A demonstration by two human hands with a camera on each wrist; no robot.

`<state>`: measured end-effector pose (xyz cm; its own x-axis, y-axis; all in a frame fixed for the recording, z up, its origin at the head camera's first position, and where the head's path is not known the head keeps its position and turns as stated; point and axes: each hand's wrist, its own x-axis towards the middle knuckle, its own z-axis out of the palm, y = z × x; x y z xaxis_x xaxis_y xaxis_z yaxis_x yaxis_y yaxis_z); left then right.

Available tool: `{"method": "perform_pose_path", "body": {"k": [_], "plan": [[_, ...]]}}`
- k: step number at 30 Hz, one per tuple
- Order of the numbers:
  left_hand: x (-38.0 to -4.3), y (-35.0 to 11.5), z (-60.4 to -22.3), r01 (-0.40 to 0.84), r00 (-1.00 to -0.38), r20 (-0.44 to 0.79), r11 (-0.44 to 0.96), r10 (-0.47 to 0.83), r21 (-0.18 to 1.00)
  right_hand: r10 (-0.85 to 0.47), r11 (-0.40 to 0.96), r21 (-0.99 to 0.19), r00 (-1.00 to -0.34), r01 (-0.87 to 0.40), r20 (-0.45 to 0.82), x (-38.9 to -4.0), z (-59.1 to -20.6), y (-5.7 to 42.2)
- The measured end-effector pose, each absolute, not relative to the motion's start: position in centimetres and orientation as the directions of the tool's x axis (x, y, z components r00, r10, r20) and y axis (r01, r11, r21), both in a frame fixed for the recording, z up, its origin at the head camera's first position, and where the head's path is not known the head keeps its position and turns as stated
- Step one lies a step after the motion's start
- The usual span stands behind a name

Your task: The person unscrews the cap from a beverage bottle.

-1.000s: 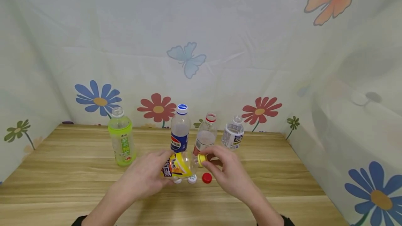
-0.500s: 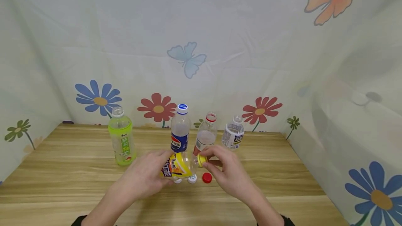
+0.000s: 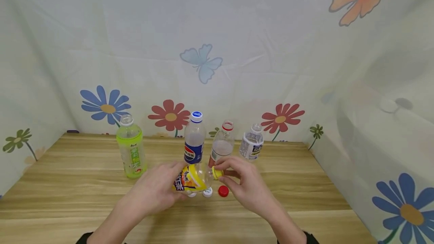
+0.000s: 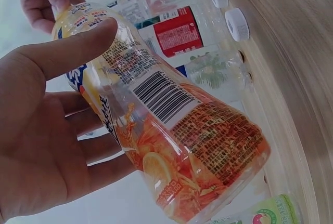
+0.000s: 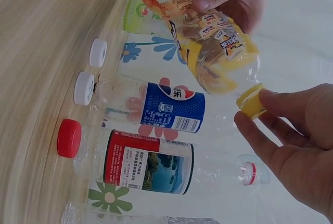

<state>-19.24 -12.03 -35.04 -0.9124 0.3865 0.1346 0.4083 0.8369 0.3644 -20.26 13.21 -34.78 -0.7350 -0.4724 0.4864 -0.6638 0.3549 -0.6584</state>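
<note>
A clear plastic drink bottle (image 4: 161, 115) with a yellow and orange label lies tilted in my left hand (image 3: 157, 185), thumb on one side and fingers round the other. Its mouth points right in the head view. My right hand (image 3: 249, 187) pinches the yellow cap (image 5: 252, 101) at the bottle's neck between thumb and fingertips. On the table below lie a red cap (image 3: 223, 191) and two white caps, one of them (image 3: 207, 192) printed on top, the other (image 3: 191, 195) partly hidden by the bottle.
Behind the hands stand a blue-labelled bottle (image 3: 194, 142) with its cap on, an uncapped bottle with a red ring (image 3: 223, 144) and a small uncapped clear bottle (image 3: 251, 144). An uncapped green bottle (image 3: 131, 149) is at the left. A patterned cloth (image 3: 217, 29) hangs behind the table.
The right fingers have shifted very slightly at the yellow cap. The bottle and left hand hold almost the same place, and the standing bottles stay put.
</note>
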Motion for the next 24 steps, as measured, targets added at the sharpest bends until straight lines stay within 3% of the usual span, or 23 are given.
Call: {"method": "perform_pose_path", "body": {"k": [6, 16, 24], "plan": [[-19.24, -12.08, -35.03, 0.408, -0.912, 0.129, 0.833, 0.389, 0.373, -0.469, 0.344, -0.651, -0.725, -0.676, 0.505, -20.29, -34.68, 13.18], [-19.22, -12.00, -35.05, 0.424, -0.904, 0.121, 0.819, 0.411, 0.387, -0.384, 0.487, -0.697, -0.846, -0.527, 0.371, -20.07, -34.38, 13.13], [-19.23, -12.00, -35.07, 0.432, -0.900, 0.129, 0.813, 0.416, 0.390, -0.379, 0.520, -0.681, -0.854, -0.515, 0.357, -20.01, -34.43, 13.14]]}}
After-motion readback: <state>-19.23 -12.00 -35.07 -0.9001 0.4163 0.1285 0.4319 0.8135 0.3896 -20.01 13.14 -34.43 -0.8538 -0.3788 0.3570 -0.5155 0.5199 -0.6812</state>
